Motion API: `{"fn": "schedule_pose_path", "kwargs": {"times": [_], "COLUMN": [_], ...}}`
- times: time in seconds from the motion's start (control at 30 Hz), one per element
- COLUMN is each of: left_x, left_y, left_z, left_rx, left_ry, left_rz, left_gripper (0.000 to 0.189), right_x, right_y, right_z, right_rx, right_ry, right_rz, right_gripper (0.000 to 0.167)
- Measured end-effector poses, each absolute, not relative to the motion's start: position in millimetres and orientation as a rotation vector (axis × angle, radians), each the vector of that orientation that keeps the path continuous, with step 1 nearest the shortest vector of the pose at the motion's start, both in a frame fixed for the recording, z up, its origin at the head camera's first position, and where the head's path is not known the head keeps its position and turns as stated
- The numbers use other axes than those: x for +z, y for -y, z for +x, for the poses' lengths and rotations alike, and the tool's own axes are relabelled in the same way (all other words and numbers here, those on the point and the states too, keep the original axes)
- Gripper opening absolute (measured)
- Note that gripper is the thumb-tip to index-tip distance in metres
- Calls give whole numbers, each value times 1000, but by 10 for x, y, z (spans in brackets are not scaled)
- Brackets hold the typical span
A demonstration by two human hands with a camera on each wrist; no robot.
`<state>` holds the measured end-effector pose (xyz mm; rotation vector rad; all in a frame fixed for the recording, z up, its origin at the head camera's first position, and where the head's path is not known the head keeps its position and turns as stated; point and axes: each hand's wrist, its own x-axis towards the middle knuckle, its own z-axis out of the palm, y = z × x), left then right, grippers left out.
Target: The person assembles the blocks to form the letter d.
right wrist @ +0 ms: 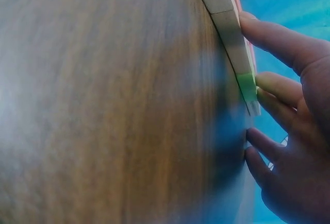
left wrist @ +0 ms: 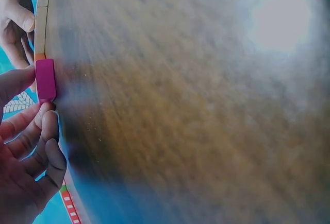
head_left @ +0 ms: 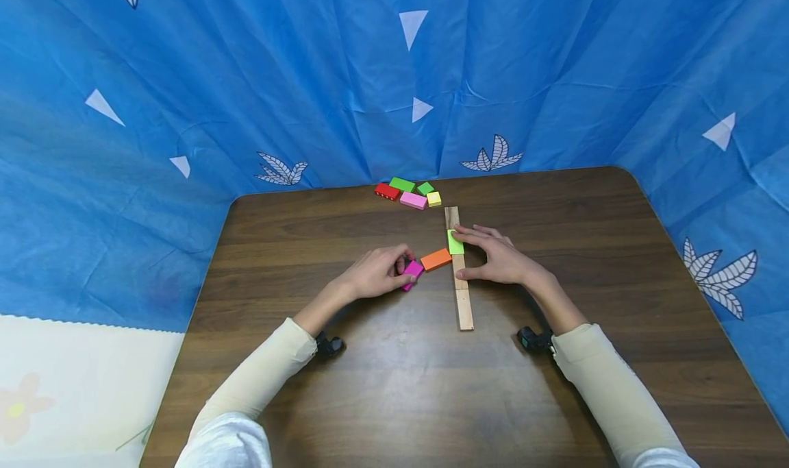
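My left hand (head_left: pixel 372 273) pinches a magenta block (head_left: pixel 413 273) between thumb and fingers, close against the end of an orange block (head_left: pixel 436 260). The orange block's other end meets a straight row of wooden blocks (head_left: pixel 464 309), beside the lime green block (head_left: pixel 455 242) set in that row. Over the row's right side, my right hand (head_left: pixel 499 257) spreads its fingers. Its thumb rests at a wooden block and a fingertip touches the green block. In the left wrist view, the magenta block (left wrist: pixel 45 80) shows its long face between thumb and fingertips.
Near the table's back edge lie several loose blocks: a red one (head_left: pixel 386 192), a pink one (head_left: pixel 414 200), a yellow one (head_left: pixel 434 199) and two green ones (head_left: pixel 403 184). A blue curtain (head_left: pixel 357 57) hangs behind the brown wooden table (head_left: pixel 407 399).
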<state>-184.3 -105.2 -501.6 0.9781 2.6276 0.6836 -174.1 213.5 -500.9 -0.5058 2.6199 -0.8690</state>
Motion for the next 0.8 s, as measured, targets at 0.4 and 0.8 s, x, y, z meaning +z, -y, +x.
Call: {"fn": "schedule_pose_path", "kwargs": {"times": [0.4, 0.8], "left_x": [-5018, -4994], "left_y": [1039, 1072], "left_z": [-1845, -1866], "left_rx": [689, 715], "left_ry": [-2607, -2581], "left_rz": [962, 927], "left_gripper": [38, 38], "right_x": [-5017, -5021], "right_y": [-2133, -2137], "right_z": [-1748, -1744], "right_rx": [-876, -879], "right_ry": [-2620, -2617], "right_rz": [-503, -514], "right_gripper": [90, 90]}}
